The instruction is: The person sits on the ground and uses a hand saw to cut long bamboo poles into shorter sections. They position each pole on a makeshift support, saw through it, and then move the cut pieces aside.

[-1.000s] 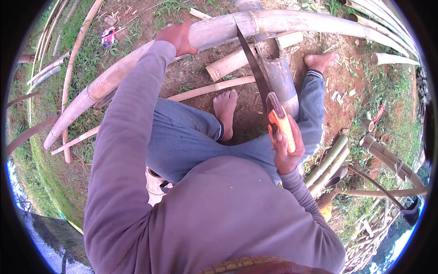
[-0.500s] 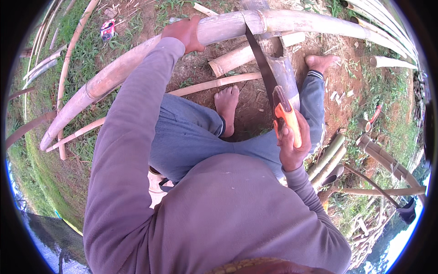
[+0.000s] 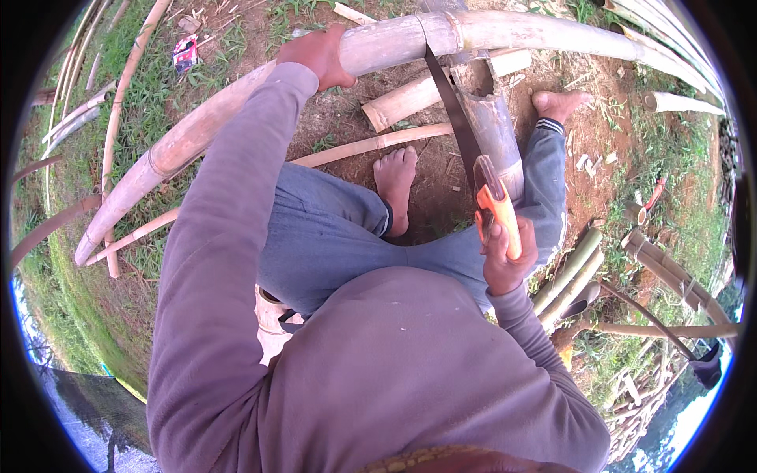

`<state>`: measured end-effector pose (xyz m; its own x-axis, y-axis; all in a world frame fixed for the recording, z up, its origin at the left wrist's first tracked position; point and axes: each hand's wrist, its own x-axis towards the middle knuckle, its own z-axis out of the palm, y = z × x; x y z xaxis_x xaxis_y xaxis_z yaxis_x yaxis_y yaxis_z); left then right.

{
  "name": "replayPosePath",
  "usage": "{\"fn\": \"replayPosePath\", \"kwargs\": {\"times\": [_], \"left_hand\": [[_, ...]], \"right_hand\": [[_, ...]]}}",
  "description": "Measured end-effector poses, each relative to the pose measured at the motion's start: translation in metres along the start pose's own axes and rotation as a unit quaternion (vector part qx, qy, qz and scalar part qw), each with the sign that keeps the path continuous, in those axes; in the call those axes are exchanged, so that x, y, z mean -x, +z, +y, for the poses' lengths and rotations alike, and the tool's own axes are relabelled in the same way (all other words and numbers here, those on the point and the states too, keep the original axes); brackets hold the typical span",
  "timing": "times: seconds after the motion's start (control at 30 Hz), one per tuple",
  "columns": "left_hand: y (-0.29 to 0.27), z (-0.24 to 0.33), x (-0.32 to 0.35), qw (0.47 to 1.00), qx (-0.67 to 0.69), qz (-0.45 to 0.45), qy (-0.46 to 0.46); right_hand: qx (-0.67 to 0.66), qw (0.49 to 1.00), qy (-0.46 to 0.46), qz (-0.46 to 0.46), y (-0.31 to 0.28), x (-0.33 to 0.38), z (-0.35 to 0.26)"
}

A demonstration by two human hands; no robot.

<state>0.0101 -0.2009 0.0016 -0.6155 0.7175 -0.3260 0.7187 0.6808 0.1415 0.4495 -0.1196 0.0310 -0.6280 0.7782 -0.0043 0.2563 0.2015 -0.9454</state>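
Note:
A long, thick bamboo pole (image 3: 544,33) lies across in front of me, appearing bent by the lens. My left hand (image 3: 317,59) is closed over the top of it, left of a dark cut line. In my right hand (image 3: 509,256) is the orange handle of a handsaw (image 3: 452,104). The saw's dark blade slants up to the pole, its far end meeting the cut line just left of a node. How deep the blade sits is hard to see. Under the pole stands a thicker, open-ended bamboo post (image 3: 495,130), close to my bare foot (image 3: 558,104).
A short bamboo piece (image 3: 402,102) and a thin bamboo strip (image 3: 378,144) lie on the dirt beneath the pole. Green bamboo lengths (image 3: 569,268) rest at my right. More poles (image 3: 117,134) lie on the grass at left, near a red packet (image 3: 185,54).
The saw and my right hand have shifted slightly toward me, along the blade's line. My left hand keeps its hold on the pole.

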Motion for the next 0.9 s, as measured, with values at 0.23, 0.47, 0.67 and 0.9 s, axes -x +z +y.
{"fn": "replayPosePath", "kwargs": {"times": [0.23, 0.47, 0.67, 0.9], "left_hand": [[0.002, 0.011, 0.005, 0.999, -0.006, 0.051, 0.017], [0.000, 0.000, 0.004, 1.000, 0.004, 0.020, -0.002], [-0.005, 0.023, 0.007, 1.000, -0.013, 0.020, 0.014], [0.007, -0.008, 0.002, 0.999, 0.013, 0.036, 0.012]], "right_hand": [[0.011, 0.998, -0.046, 0.029, 0.105, -0.166, 0.001], [0.025, 1.000, 0.000, 0.009, 0.010, -0.011, -0.012], [0.041, 0.999, -0.011, 0.025, 0.106, -0.181, 0.003], [0.030, 0.999, -0.017, -0.005, 0.007, -0.005, -0.007]]}}
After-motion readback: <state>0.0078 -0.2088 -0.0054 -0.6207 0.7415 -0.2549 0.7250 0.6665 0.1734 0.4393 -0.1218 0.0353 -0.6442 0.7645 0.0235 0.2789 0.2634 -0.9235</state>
